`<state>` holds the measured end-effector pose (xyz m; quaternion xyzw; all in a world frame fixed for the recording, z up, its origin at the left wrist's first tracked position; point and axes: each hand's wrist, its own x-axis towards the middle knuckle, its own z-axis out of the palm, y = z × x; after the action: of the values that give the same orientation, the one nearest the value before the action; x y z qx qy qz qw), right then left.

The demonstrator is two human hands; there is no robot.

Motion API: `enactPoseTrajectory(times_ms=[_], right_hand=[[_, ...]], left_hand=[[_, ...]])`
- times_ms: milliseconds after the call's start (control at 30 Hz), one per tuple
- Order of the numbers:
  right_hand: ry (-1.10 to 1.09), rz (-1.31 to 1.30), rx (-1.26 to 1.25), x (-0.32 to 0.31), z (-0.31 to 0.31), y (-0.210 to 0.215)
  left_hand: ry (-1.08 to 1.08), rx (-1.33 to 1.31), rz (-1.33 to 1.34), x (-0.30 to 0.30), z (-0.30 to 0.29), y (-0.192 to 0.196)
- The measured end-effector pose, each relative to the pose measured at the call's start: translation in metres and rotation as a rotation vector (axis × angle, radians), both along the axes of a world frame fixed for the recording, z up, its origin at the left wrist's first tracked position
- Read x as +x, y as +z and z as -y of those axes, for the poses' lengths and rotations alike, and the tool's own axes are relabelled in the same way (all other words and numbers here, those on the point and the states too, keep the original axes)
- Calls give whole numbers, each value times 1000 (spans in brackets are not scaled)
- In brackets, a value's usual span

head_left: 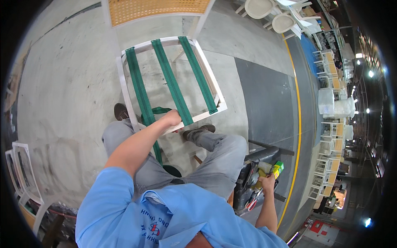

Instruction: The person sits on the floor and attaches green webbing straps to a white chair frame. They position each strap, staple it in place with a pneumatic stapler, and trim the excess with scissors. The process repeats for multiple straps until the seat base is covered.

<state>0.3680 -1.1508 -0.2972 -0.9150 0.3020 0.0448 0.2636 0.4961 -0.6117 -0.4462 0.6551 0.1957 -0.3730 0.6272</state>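
White-painted chair frame (125, 84), just beyond a pair of knees in grey trousers (219, 165), with its open seat facing up and a tan woven cane panel (159, 11) in the backrest at the far end. Across the seat opening, three dark green woven straps (170, 82), running from far rail toward near rail (223, 106), right and middle ones reaching that rail, near end of the left one hidden behind a forearm. Below, a loose green tail of webbing (157, 153) hanging between the legs. At the near rail, beside the middle strap, left hand (173, 118) curled closed around the wood; impossible to tell whether also pinching webbing. Well apart, off to the right, right hand (268, 182) down at a black tool tray (264, 156), close to a green-and-yellow box (278, 168) and red-handled scissors (251, 204); grip there too unclear to tell. Apparently midway through strapping the seat, with a steadying hold on one side and a reach for supplies on the other. Next, by judgement, a need for a tool or fastener at the near rail, with webbing pulled taut. Farther out, pale grey concrete floor (74, 74), a yellow floor line (297, 103) and white plastic chairs (258, 7).
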Motion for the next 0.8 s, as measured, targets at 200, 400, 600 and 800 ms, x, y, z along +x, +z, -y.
enactPoseTrajectory(times_ms=[200, 400, 600, 800], right_hand=[[65, 171, 354, 43, -60, 58], [127, -72, 780, 112, -188, 66], [661, -367, 615, 137, -312, 22], [661, -494, 475, 142, -346, -6]], left_hand=[[-38, 5, 57, 6, 8, -7], [13, -4, 32, 10, 1, -5], [-11, 36, 62, 13, 4, -26], [-35, 133, 163, 14, 10, -58]])
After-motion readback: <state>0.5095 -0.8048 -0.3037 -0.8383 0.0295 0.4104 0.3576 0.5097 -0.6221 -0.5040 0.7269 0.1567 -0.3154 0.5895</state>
